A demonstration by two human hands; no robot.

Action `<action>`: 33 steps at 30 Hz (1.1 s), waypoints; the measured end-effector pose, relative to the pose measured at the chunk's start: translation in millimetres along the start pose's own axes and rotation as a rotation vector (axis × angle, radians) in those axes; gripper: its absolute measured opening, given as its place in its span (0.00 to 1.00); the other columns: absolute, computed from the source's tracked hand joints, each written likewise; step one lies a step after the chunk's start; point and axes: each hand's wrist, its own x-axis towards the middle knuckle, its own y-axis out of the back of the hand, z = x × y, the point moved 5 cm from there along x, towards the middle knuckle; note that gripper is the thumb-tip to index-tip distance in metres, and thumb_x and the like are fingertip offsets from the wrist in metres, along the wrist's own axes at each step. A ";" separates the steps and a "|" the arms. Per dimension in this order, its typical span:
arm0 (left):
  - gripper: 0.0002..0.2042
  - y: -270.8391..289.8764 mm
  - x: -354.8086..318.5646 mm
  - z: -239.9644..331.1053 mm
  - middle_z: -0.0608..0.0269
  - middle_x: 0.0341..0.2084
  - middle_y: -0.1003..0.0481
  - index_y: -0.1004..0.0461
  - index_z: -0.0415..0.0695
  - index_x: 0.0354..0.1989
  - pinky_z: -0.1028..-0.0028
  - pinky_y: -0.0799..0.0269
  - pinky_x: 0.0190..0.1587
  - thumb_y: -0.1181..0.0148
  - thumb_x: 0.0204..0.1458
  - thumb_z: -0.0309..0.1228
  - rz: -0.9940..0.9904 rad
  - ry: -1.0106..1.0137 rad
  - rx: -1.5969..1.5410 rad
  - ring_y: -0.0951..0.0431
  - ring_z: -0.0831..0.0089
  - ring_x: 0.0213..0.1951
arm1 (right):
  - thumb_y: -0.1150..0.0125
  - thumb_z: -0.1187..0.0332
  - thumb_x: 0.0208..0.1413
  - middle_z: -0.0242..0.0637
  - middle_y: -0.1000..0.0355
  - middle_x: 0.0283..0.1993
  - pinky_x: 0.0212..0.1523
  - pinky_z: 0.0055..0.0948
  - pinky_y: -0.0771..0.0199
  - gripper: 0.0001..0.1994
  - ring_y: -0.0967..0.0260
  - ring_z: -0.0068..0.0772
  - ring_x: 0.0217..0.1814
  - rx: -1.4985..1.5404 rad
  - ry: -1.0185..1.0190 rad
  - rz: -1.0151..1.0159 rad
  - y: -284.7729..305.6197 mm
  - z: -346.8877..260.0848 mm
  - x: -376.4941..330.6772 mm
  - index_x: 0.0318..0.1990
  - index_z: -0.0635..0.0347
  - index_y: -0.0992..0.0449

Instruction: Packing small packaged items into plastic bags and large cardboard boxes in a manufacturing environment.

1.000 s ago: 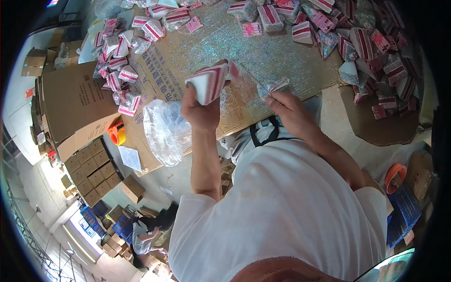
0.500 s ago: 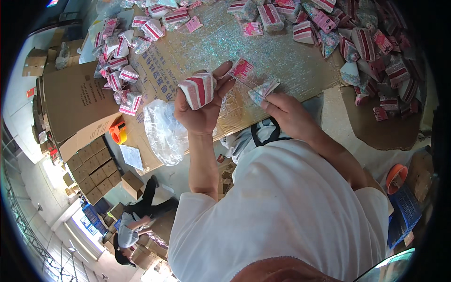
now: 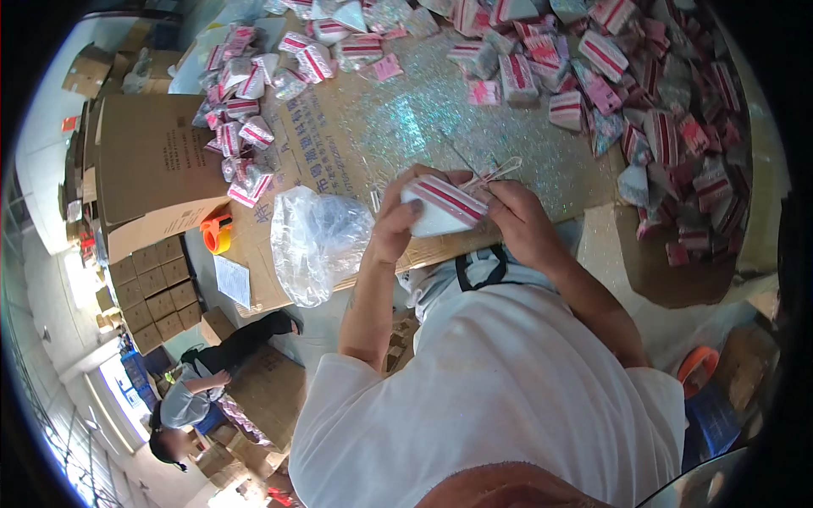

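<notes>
My left hand point(image 3: 392, 224) grips a cake-slice-shaped ornament point(image 3: 445, 205), white and sparkly with dark pink stripes, its thumb pressed on the near side. Close against its right end, the fingers of my right hand point(image 3: 527, 227) are pinched together. From there a thin dark rod point(image 3: 457, 151) points up and left, and a pale cord loop point(image 3: 506, 168) stands out above the fingertips. Where the cord meets the ornament is hidden by my fingers. Both hands are over the near edge of the glitter-strewn cardboard point(image 3: 356, 135).
Striped slices with pink tags point(image 3: 660, 135) heap at the right; another pile point(image 3: 241, 110) lies at the left. A clear plastic bag point(image 3: 309, 245), an orange tape dispenser point(image 3: 217, 233) and a paper sheet point(image 3: 233, 281) lie left. Beyond, a person point(image 3: 190, 394) bends by cartons.
My left hand has turned the slice and brought it right and lower; both hands now meet at it. The pink tag seen between them is out of sight. The whole view has shifted slightly.
</notes>
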 end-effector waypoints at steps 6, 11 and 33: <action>0.25 129.8 58.3 12.8 0.51 0.44 0.20 0.22 0.35 0.47 0.66 0.27 0.49 0.36 0.52 0.46 0.786 0.083 0.904 0.19 0.67 0.44 | 0.49 0.66 0.67 0.53 0.29 0.35 0.41 0.46 0.34 0.12 0.31 0.59 0.41 -0.069 0.063 0.051 6.6 4.9 -8.4 0.37 0.67 0.28; 0.16 196.6 144.6 -6.7 0.51 0.31 0.20 0.19 0.35 0.36 0.67 0.25 0.37 0.35 0.52 0.39 1.032 0.131 1.244 0.18 0.61 0.34 | 0.48 0.62 0.67 0.52 0.28 0.37 0.42 0.44 0.32 0.13 0.30 0.59 0.40 -0.100 -0.019 0.096 13.3 14.9 -0.6 0.39 0.65 0.28; 0.06 -0.7 54.3 39.9 0.53 0.42 0.19 0.21 0.38 0.37 0.67 0.28 0.52 0.37 0.52 0.24 -0.048 -0.211 0.687 0.20 0.62 0.48 | 0.47 0.66 0.66 0.51 0.26 0.38 0.49 0.40 0.31 0.11 0.27 0.48 0.44 0.098 0.030 0.068 4.3 18.9 38.5 0.43 0.67 0.25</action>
